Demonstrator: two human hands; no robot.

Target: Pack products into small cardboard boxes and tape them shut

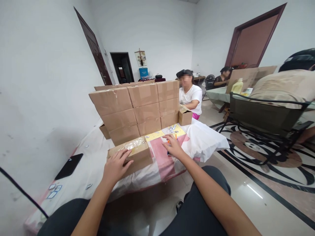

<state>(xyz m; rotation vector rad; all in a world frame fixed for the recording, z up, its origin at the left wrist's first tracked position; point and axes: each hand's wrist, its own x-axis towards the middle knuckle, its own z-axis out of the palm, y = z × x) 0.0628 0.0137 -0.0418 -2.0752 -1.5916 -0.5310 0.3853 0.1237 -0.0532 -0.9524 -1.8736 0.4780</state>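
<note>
My left hand (118, 165) lies over the near left edge of an open cardboard box (140, 160), its fingers spread. Clear, shiny plastic wrap (134, 146) shows inside that box. To the box's right, my right hand (173, 147) is above the tablecloth with its fingers apart. Close by it, partly covered, is a small orange and dark item (176, 137); I cannot make out its kind. Behind both hands rises a wall of stacked, taped cardboard boxes (147, 113).
A smaller box (185, 116) with raised flaps stands at the stack's right end. On the left of the tablecloth (98, 173) lies a black flat object (69, 166). Across the table sits a person in a white shirt (194, 98). A dark folding chair (265, 114) stands at right.
</note>
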